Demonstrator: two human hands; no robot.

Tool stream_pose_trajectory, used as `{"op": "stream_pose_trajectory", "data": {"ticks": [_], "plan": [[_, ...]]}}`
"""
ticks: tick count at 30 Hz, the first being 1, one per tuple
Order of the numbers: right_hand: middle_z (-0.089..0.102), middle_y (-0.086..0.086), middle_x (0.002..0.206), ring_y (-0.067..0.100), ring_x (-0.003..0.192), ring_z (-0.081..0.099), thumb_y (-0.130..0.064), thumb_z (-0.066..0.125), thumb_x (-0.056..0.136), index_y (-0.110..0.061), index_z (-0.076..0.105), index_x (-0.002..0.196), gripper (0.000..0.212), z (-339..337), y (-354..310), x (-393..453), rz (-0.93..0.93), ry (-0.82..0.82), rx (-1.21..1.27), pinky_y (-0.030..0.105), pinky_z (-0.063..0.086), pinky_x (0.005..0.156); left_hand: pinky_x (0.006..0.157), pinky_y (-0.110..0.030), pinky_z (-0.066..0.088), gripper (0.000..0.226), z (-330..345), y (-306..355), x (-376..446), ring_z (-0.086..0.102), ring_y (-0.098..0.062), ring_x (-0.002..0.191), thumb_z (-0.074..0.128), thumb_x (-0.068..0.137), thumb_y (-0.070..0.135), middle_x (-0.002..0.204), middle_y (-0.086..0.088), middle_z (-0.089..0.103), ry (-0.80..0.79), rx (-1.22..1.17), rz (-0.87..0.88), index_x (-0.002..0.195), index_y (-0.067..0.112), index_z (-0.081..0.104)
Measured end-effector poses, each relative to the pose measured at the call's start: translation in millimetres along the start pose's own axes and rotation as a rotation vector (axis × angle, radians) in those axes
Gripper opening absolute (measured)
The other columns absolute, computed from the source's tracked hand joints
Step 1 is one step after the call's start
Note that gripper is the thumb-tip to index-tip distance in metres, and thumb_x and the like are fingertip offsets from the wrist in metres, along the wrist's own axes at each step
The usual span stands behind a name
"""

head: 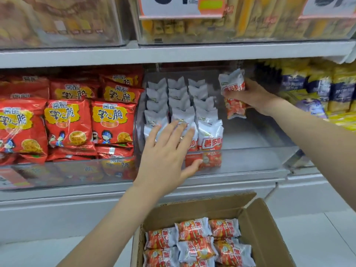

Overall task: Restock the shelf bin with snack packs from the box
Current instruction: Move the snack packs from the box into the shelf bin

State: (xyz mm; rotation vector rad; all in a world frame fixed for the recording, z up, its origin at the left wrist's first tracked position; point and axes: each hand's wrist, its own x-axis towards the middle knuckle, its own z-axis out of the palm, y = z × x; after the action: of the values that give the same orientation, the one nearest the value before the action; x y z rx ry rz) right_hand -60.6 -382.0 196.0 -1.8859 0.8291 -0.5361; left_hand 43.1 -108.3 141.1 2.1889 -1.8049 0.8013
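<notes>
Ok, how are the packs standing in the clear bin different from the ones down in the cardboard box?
The packs in the clear bin stand upright in three rows front to back; the packs in the cardboard box lie flat, faces up. The left hand presses the bin's front packs; nothing touches the boxed ones. Both are the same white and red-orange snack.

grey metal shelves (173,53) are running across the view, a pale tiled floor (317,237) is showing below, and even light is falling throughout.
</notes>
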Motion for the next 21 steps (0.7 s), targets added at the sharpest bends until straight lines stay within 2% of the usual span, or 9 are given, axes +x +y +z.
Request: {"op": "stream_pose_trajectory", "data": {"ticks": [3,5,8,10,11,13,16,19,21], "plan": [[0.066,-0.005,0.112,0.012,0.100,0.065,-0.040,0.075,0.073,-0.026,0.048,0.128,0.063,12.4,14.8,24.0,-0.004,-0.078,0.071,0.036,0.052,0.093,0.104,-0.047,0.037,0.062,3.7,-1.1,-1.2,0.050,-0.026,0.125,0.044,0.085,0.057,0.128,-0.008,0.060,0.038,-0.004,0.003,0.127,0.013,0.058],[0.063,-0.005,0.119,0.012,0.105,0.064,-0.036,0.076,0.074,-0.028,0.041,0.134,0.070,19.2,22.1,33.7,-0.038,-0.129,0.076,0.038,0.052,0.093,0.102,-0.046,0.038,0.062,5.7,-1.6,-0.3,0.052,-0.025,0.123,0.046,0.085,0.057,0.127,-0.008,0.061,0.061,0.007,0.005,0.126,0.013,0.059],[0.052,-0.007,0.129,0.013,0.113,0.057,-0.019,0.075,0.080,-0.032,0.014,0.145,0.090,22.6,31.0,39.0,-0.083,-0.142,0.046,0.035,0.054,0.090,0.099,-0.045,0.039,0.061,8.0,-1.5,0.8,0.055,-0.026,0.120,0.048,0.084,0.056,0.125,-0.007,0.062,0.093,0.009,0.007,0.124,0.013,0.062],[0.042,-0.006,0.139,0.014,0.121,0.052,-0.020,0.078,0.077,-0.037,-0.008,0.148,0.112,24.6,38.1,39.5,-0.052,-0.104,0.057,0.036,0.051,0.095,0.098,-0.044,0.040,0.060,7.8,-0.7,1.1,0.056,-0.026,0.119,0.049,0.084,0.056,0.124,-0.008,0.063,0.092,0.019,0.005,0.123,0.012,0.062],[0.039,-0.004,0.143,0.015,0.124,0.049,-0.024,0.080,0.074,-0.035,-0.012,0.147,0.118,26.2,40.4,39.0,-0.032,-0.080,0.043,0.037,0.047,0.100,0.098,-0.044,0.040,0.060,7.4,-0.3,1.3,0.056,-0.026,0.119,0.048,0.084,0.056,0.124,-0.008,0.063,0.089,0.022,0.005,0.123,0.012,0.063],[0.039,-0.005,0.145,0.012,0.127,0.046,-0.033,0.083,0.068,-0.027,-0.004,0.148,0.119,27.2,42.4,36.8,0.000,-0.048,0.007,0.033,0.043,0.104,0.098,-0.043,0.039,0.061,6.6,-0.2,1.3,0.056,-0.026,0.119,0.048,0.084,0.056,0.124,-0.008,0.063,0.083,0.023,0.007,0.123,0.012,0.062],[0.041,-0.014,0.139,0.004,0.123,0.046,-0.036,0.082,0.069,-0.026,0.024,0.140,0.092,24.6,43.8,33.4,-0.003,-0.097,-0.004,0.017,0.043,0.094,0.097,-0.043,0.039,0.061,4.9,-0.2,1.1,0.057,-0.027,0.118,0.046,0.085,0.056,0.124,-0.008,0.063,0.071,0.026,0.006,0.123,0.011,0.062],[0.048,-0.008,0.140,0.011,0.126,0.049,-0.049,0.086,0.055,-0.027,0.029,0.142,0.107,23.1,47.0,29.4,0.030,-0.185,-0.104,0.031,0.040,0.107,0.097,-0.043,0.039,0.061,4.3,0.3,0.7,0.057,-0.027,0.119,0.045,0.086,0.057,0.125,-0.008,0.062,0.069,0.023,0.005,0.124,0.012,0.062],[0.050,-0.007,0.140,0.012,0.126,0.050,-0.051,0.087,0.050,-0.031,0.035,0.137,0.103,25.7,46.6,27.7,0.012,-0.217,-0.119,0.039,0.038,0.110,0.097,-0.043,0.039,0.061,4.1,0.4,0.7,0.057,-0.027,0.119,0.046,0.086,0.056,0.125,-0.008,0.062,0.070,0.020,0.003,0.123,0.012,0.062]]}}
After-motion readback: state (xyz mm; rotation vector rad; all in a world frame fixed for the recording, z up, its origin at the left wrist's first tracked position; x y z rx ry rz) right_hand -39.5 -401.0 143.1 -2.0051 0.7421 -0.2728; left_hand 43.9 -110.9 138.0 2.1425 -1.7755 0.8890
